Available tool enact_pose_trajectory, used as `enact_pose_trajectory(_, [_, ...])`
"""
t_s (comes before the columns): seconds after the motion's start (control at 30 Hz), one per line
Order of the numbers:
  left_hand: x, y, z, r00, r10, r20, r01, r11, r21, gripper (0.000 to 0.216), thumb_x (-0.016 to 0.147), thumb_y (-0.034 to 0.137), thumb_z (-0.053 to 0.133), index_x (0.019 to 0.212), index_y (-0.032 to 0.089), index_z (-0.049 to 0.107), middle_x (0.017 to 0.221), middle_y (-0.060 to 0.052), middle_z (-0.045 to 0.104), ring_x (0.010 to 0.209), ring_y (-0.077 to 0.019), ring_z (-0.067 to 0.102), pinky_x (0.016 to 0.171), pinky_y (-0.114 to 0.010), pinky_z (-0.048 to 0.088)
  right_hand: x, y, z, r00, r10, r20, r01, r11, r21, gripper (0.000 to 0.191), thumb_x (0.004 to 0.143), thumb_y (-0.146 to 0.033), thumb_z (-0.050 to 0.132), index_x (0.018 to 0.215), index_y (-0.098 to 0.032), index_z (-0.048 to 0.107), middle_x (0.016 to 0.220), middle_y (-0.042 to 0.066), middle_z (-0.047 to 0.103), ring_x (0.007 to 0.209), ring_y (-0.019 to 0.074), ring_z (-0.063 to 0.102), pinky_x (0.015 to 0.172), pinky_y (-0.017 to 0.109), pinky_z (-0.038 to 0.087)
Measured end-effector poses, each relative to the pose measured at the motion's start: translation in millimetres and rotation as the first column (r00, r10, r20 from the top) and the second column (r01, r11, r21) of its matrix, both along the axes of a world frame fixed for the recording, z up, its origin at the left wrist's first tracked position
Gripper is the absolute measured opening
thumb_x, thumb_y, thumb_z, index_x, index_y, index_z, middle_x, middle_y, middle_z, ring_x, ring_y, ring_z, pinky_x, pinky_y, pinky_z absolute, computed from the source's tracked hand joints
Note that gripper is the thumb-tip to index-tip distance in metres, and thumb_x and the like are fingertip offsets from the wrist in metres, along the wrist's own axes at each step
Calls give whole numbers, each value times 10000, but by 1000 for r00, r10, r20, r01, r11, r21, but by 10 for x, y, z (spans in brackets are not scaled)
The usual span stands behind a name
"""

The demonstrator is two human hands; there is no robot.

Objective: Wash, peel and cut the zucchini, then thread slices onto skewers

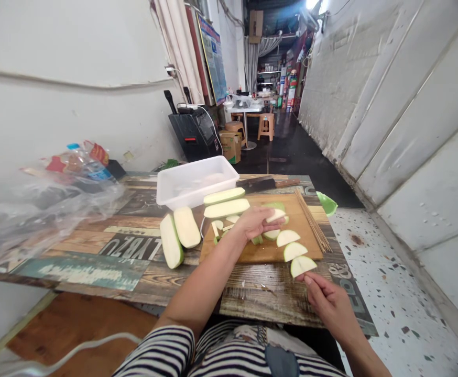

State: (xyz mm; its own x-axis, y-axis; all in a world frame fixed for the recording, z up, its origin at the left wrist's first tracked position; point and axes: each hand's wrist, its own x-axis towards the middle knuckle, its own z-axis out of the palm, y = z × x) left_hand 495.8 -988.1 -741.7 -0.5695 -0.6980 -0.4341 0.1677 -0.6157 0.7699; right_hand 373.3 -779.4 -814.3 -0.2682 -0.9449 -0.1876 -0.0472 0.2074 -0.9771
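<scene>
My left hand (254, 222) reaches over the wooden cutting board (295, 212) and pinches a pale half-round vegetable slice (276, 214). My right hand (325, 298) is near the table's front edge and holds a thin skewer; three slices are threaded on it: one (302, 265) closest to my fingers, another (294, 251) and a third (287, 237). Long green-skinned vegetable halves (226, 208) lie at the board's far side, and two more halves (177, 235) rest on the table to the left. Small cut bits (217, 228) lie on the board.
A white plastic tub (192, 183) stands behind the board, with a cleaver (266, 184) beside it. A bundle of bamboo skewers (311, 225) lies along the board's right edge, near a green bowl (326, 203). Crumpled clear plastic bags (36, 209) cover the table's left. A corridor with stools runs ahead.
</scene>
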Motion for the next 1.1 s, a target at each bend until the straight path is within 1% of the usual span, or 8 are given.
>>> enact_pose_trajectory(0.27, [1, -6, -28, 1000, 17, -6, -17, 1000, 4, 99, 870, 45, 534, 840, 34, 627, 871, -184, 720, 782, -210, 719, 866, -403, 560, 3, -8, 21, 1000, 10, 16, -10, 1000, -1, 497, 824, -592, 531, 955, -120, 612, 529, -75, 260, 473, 81, 230, 436, 223, 162])
enact_pose_trajectory(0.43, [1, -14, -54, 1000, 6, -18, -6, 1000, -11, 141, 885, 39, 502, 819, 35, 627, 826, -162, 722, 750, -195, 717, 833, -377, 574, 1, 5, -5, 999, 9, 38, -9, 1000, 0, 482, 828, -584, 531, 967, -129, 614, 534, -72, 263, 477, 84, 231, 434, 223, 165])
enact_pose_trajectory(0.7, [9, -9, -58, 1000, 16, -24, -16, 1000, 1, 127, 876, 40, 522, 825, 18, 637, 832, -179, 716, 754, -214, 717, 817, -390, 578, -6, 32, -1, 1000, 7, -21, -7, 1000, 7, 486, 834, -594, 516, 953, -137, 628, 523, -68, 271, 474, 90, 244, 437, 224, 167])
enact_pose_trajectory(0.83, [9, -3, -47, 1000, 10, -20, -10, 1000, 0, 149, 883, 39, 510, 822, 13, 643, 817, -174, 715, 739, -206, 715, 777, -363, 588, -2, 41, 10, 1000, 14, -15, -13, 1000, 4, 489, 834, -587, 521, 968, -130, 630, 526, -68, 270, 473, 87, 241, 434, 221, 176])
enact_pose_trajectory(0.97, [9, 0, -52, 1000, -5, -25, 5, 1000, -7, 140, 882, 50, 522, 824, 25, 646, 838, -173, 720, 765, -208, 717, 754, -334, 593, -5, 39, 21, 999, 10, -37, -11, 1000, -6, 486, 835, -584, 520, 954, -129, 639, 526, -62, 289, 477, 89, 259, 437, 222, 203])
enact_pose_trajectory(1.1, [7, 1, -62, 1000, -21, -23, 20, 1000, -16, 157, 891, 48, 498, 833, 21, 642, 864, -183, 720, 770, -205, 716, 736, -322, 595, -5, 33, 34, 999, 13, -45, -13, 1000, -1, 492, 824, -598, 523, 945, -136, 642, 524, -63, 284, 472, 89, 254, 432, 220, 195])
